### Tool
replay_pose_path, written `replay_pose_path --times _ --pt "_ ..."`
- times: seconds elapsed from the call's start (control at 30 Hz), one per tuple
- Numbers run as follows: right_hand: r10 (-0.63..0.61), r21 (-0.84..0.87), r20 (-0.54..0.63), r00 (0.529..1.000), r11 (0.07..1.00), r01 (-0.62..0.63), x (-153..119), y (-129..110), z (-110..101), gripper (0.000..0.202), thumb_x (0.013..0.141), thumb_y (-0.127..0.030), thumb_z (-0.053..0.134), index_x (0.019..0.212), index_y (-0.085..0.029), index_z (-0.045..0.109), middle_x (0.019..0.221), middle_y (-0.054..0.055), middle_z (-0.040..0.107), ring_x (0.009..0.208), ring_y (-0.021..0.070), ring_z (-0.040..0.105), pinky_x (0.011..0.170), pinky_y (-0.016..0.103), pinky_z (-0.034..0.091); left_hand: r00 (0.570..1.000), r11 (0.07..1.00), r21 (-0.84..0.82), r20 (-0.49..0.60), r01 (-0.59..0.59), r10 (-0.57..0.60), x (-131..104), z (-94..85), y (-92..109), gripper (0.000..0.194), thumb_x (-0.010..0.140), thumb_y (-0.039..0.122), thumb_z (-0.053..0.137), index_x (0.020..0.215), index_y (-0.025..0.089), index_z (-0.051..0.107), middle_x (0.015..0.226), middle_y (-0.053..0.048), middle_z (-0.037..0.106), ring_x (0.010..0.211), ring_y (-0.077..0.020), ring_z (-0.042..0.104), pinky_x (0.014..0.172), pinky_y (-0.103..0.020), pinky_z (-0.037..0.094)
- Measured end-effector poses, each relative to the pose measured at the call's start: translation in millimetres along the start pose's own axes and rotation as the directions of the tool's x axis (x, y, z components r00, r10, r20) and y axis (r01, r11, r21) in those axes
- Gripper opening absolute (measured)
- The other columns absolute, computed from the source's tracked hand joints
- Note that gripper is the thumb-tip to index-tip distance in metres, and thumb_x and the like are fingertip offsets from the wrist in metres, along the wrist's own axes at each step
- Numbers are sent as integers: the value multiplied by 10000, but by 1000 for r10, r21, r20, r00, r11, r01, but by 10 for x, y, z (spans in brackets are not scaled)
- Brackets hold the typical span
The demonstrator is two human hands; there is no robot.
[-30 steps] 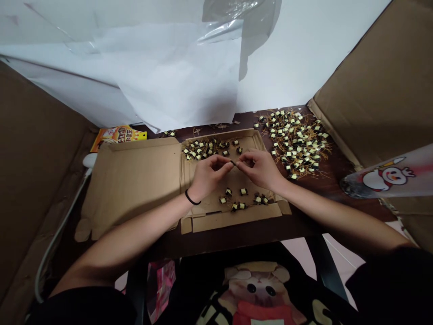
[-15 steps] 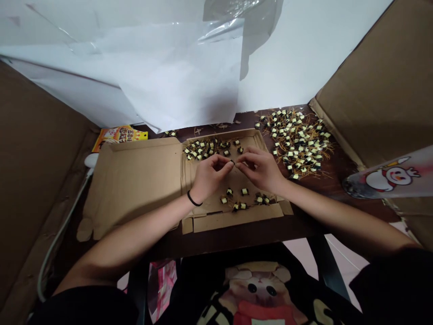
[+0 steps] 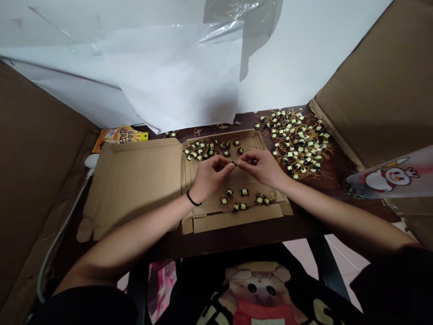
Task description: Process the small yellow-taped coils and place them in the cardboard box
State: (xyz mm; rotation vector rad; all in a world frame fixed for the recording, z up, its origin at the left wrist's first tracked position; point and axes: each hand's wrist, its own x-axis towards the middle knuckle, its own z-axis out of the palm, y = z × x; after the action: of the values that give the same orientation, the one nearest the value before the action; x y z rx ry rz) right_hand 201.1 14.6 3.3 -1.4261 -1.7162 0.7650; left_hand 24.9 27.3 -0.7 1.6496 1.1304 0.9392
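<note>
Between my two hands, over the open cardboard box [image 3: 216,178], is a small dark wire-leaded coil [image 3: 234,163], mostly covered by fingertips. My left hand [image 3: 212,175] has thumb and forefinger pinched on it. The thumb and forefinger of my right hand [image 3: 260,166] are pressed together at its right side, seemingly on one of its thin wires, too small to see clearly. Several yellow-taped coils with black ends [image 3: 244,192] lie in the near part of the box. A denser cluster of coils [image 3: 203,149] fills its far left corner.
A large heap of coils with copper-coloured wires [image 3: 301,142] lies on the dark table right of the box. The box lid [image 3: 135,180] lies folded out left. A clear cup with a snowman print [image 3: 389,176] stands far right, a yellow packet [image 3: 120,135] back left. Cardboard walls flank the table.
My right hand has turned slightly and its fingers have closed in further beside the coil. The left hand stays almost where it was, holding the coil.
</note>
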Motion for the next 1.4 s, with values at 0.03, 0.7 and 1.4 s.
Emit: replay_pose_path --times 0.03,0.7,1.4 --pt "-2 -4 6 1000 1000 2 3 -2 -6 181 768 -313 623 668 -165 652 646 10 590 601 117 479 582 262 344 1000 1000 7 10 -2 2 -2 0 5 166 751 305 689 793 146 668 749 -46 700 650 -129 607 614 -254 476" --pt "-91 -70 -21 996 994 89 -68 -107 6 151 762 -233 594 630 -159 604 613 -18 509 570 96 425 557 244 301 992 948 -293 22 127 -126 34 -30 -7 246 715 341 714 816 127 647 740 -46 706 683 -126 629 666 -256 482" --pt "-8 191 328 945 980 -59 67 -159 -259 362 744 -506 653 758 -145 659 660 0 598 602 95 472 570 240 331 986 947 -310 162 83 -33 28 -77 -8 268 735 362 720 875 138 672 806 -44 695 750 -127 629 747 -272 494"
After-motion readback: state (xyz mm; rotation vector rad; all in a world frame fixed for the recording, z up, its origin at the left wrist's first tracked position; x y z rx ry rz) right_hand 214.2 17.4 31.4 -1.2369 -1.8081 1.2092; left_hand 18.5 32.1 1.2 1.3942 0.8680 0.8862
